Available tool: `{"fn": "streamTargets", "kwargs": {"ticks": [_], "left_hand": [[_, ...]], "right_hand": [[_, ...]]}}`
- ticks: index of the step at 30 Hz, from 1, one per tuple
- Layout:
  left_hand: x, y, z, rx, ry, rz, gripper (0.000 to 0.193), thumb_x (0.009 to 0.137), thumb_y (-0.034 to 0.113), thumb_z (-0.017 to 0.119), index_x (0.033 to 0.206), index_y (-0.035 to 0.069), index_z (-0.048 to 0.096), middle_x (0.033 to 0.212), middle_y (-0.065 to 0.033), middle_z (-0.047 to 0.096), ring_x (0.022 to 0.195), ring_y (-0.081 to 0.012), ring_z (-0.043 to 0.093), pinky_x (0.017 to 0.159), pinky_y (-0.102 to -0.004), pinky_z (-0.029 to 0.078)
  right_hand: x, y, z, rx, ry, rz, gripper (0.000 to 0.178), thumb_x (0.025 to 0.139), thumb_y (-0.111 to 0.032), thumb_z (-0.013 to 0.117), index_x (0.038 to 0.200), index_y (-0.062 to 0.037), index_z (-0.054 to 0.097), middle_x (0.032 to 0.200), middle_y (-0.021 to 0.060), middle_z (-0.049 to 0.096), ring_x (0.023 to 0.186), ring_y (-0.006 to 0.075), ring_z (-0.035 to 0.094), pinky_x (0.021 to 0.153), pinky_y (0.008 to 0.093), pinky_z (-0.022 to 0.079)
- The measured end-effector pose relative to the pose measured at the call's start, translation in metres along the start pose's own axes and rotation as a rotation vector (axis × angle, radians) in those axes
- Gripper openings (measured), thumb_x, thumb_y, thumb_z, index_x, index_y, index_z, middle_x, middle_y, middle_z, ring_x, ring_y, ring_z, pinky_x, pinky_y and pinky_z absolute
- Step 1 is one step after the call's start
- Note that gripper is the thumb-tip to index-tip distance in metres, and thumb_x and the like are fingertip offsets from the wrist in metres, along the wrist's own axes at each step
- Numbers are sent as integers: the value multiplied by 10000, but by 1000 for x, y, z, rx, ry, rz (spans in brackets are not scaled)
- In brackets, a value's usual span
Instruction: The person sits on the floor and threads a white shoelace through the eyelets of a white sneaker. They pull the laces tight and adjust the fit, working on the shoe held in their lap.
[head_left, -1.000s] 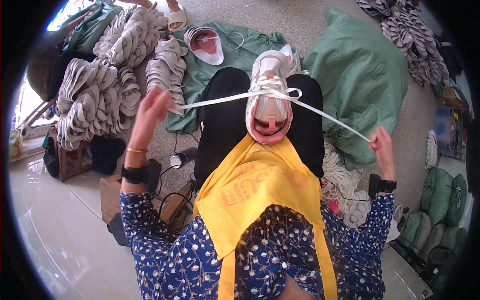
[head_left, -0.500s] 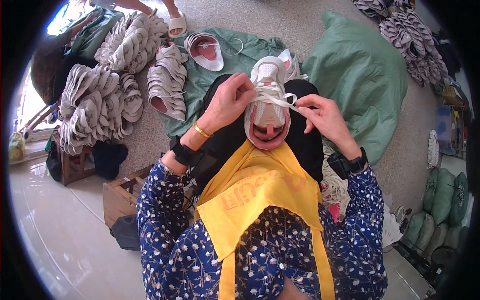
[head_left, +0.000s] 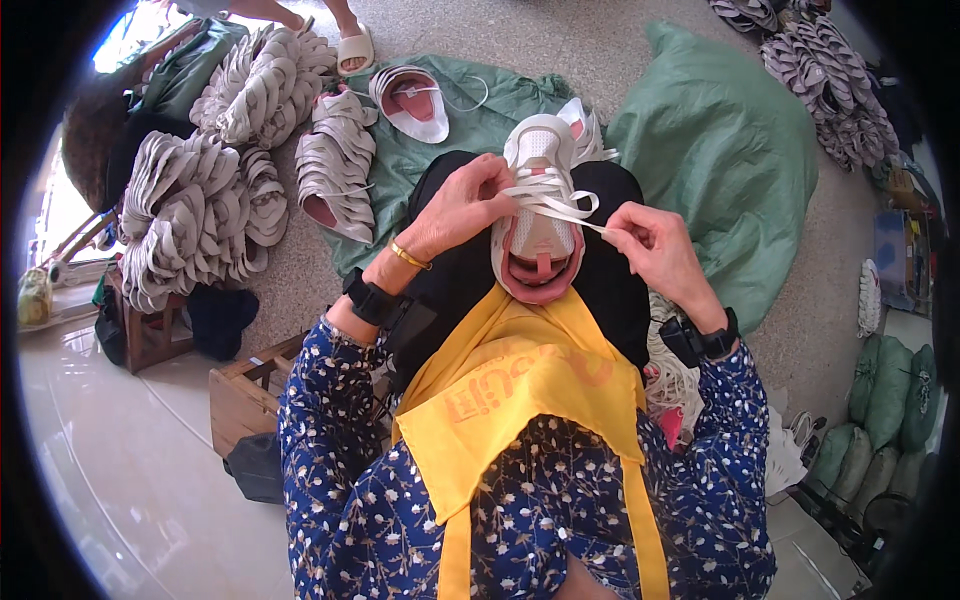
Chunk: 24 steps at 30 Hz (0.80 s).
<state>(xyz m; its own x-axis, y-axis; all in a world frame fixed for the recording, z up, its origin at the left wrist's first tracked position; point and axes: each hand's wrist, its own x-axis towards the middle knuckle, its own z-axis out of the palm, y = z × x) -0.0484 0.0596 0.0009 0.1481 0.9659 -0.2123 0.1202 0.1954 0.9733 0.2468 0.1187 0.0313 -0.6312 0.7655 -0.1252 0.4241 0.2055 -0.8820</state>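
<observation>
A white and pink sneaker (head_left: 541, 243) rests between my knees, its toe pointing away and its pink-lined opening toward me. Flat white shoelaces (head_left: 549, 190) cross over its tongue and form a loose loop on the right side. My left hand (head_left: 468, 207) is closed on the lace at the shoe's left edge, the fingertips partly hidden. On the other side, my right hand (head_left: 655, 250) pinches a lace end and holds it stretched out to the right. A yellow apron (head_left: 520, 370) lies over my lap, just below the shoe's heel.
Stacked shoe uppers (head_left: 335, 165) and one single upper (head_left: 412, 103) lie ahead-left on green sheeting (head_left: 470, 85). A bulging green sack (head_left: 715, 150) sits at the right. White laces (head_left: 672, 370) hang beside my right thigh. A wooden stool (head_left: 245, 400) stands at left; someone's sandalled foot (head_left: 355, 48) is beyond.
My right hand has moved right and slightly down, drawing the lace end out straighter. The loop beside the shoe has shifted. My left hand has stayed nearly in place.
</observation>
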Motion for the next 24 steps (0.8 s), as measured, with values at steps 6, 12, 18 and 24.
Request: {"fn": "streamTargets", "kwargs": {"ticks": [6, 12, 18, 24], "left_hand": [[1, 0, 4, 41, 19, -2, 136, 893, 42, 660, 982, 34, 557, 892, 38, 521, 816, -37, 517, 729, -214, 459], [0, -7, 9, 162, 117, 172, 183, 847, 70, 684, 968, -3, 568, 851, -52, 593, 749, -123, 585, 691, -288, 515], [-12, 2, 15, 210, 158, 160, 167, 938, 62, 686, 993, 18, 535, 857, 18, 544, 748, -38, 536, 659, -217, 478], [-16, -5, 16, 168, 190, 144, 177, 958, 79, 702, 973, 26, 534, 855, 20, 566, 752, -28, 548, 659, -209, 478]], "right_hand": [[-20, 4, -22, 54, 4, 99, 129, 958, -90, 683, 860, -13, 650, 682, -48, 545, 575, 24, 447, 512, 223, 372], [-32, 20, -38, 150, -7, 210, 109, 973, -82, 677, 894, -7, 677, 716, -53, 580, 567, 7, 523, 488, 189, 423], [-4, -3, -18, 74, 201, 44, 92, 945, -74, 717, 1004, -4, 724, 818, -28, 651, 586, 15, 518, 499, 203, 423], [36, -28, 13, -187, 90, -215, 126, 874, -100, 764, 925, -2, 703, 856, 51, 662, 589, 102, 542, 567, 290, 459]]}}
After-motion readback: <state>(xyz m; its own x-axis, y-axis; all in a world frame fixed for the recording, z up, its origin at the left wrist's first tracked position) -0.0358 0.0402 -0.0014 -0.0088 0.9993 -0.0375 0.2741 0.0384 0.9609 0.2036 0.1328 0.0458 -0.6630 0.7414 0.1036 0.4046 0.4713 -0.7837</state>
